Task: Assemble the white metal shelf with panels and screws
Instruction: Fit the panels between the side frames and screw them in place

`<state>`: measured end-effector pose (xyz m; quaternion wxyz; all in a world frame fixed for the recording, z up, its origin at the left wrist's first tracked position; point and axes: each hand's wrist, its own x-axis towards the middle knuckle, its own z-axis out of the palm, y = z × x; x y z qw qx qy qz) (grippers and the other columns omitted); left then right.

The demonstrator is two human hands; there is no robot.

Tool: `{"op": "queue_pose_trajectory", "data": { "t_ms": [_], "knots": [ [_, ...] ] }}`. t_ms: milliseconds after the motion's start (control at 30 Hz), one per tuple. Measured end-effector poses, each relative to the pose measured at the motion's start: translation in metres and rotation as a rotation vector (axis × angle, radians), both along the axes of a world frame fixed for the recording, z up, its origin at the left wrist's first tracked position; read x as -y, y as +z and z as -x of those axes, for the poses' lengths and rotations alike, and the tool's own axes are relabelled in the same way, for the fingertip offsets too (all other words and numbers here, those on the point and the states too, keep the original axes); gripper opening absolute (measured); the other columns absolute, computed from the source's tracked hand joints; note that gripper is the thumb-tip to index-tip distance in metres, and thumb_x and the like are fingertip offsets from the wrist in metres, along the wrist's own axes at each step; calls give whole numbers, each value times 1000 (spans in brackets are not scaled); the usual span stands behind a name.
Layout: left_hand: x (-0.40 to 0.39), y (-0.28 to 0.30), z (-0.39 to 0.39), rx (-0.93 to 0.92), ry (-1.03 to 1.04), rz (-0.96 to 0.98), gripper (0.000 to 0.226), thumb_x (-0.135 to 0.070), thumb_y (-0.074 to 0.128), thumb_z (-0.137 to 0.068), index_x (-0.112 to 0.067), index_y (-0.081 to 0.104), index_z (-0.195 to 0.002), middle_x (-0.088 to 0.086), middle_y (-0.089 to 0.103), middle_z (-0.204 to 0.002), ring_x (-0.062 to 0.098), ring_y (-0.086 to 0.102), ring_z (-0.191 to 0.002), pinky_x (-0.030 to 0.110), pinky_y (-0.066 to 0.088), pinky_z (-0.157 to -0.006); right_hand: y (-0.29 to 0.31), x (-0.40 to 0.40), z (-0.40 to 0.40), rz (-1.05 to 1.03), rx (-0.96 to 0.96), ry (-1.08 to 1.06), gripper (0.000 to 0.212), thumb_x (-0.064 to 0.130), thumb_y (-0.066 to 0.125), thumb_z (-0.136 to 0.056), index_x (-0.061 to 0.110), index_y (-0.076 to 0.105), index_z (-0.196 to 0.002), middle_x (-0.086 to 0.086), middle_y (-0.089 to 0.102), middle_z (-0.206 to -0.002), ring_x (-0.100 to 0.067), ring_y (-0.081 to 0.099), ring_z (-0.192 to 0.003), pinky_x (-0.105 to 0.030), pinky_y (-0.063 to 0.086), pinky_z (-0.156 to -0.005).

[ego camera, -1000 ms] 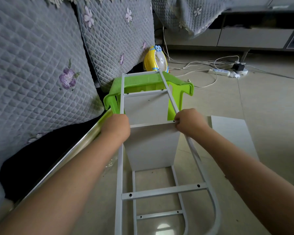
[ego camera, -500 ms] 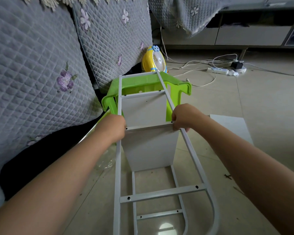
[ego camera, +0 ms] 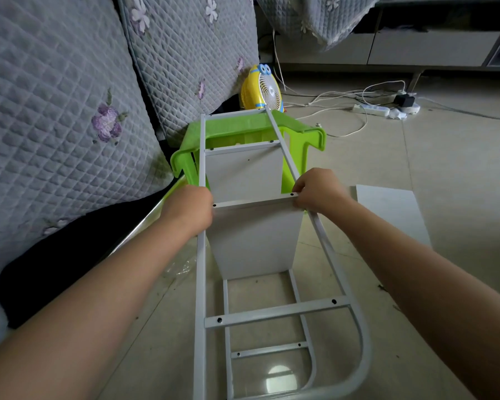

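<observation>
The white metal shelf frame (ego camera: 274, 311) lies on its side on the floor, stretching away from me. Two white panels stand inside it: a near panel (ego camera: 256, 241) and a far panel (ego camera: 243, 168). My left hand (ego camera: 189, 207) grips the left rail at the near panel's top corner. At the panel's right corner my right hand (ego camera: 318, 192) curls round the right rail, fingertips by a screw hole. A loose white panel (ego camera: 393, 210) lies flat on the floor to the right.
A green plastic stool (ego camera: 303, 134) sits under the frame's far end. Behind it stands a yellow fan (ego camera: 261, 89). Grey quilted sofa cushions (ego camera: 70, 111) fill the left. A power strip and cables (ego camera: 373, 109) lie on the tiled floor.
Both hands stay at the near panel's top corners; the right hand's fingers shifted slightly on the rail. The view moved a little.
</observation>
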<state>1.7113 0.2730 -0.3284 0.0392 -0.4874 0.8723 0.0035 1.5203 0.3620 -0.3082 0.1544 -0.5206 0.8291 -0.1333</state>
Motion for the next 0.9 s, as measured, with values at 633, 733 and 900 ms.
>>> {"op": "queue_pose_trajectory", "data": {
  "t_ms": [633,733,900],
  "knots": [
    [-7,2,4,36,78,2,13,-1,50,-85,8,59,-90,10,48,-68,33,59,-87,32,39,-59,0,-12,1,-18,-117,164,32,14,52,-89,10,61,-120,-9,61,-121,-24,52,-114,-21,36,-84],
    [-7,2,3,31,85,-5,15,-1,51,-84,10,57,-91,12,44,-63,34,58,-81,31,38,-56,3,-17,4,34,-61,141,31,16,54,-89,13,63,-118,-8,63,-119,-22,54,-112,-18,31,-78],
    [-7,4,2,24,124,-27,17,-6,51,-87,4,62,-97,9,52,-76,32,59,-90,31,38,-62,3,-12,1,58,-32,46,30,16,53,-89,18,64,-117,-3,62,-122,-19,54,-114,-21,39,-80]
  ]
}}
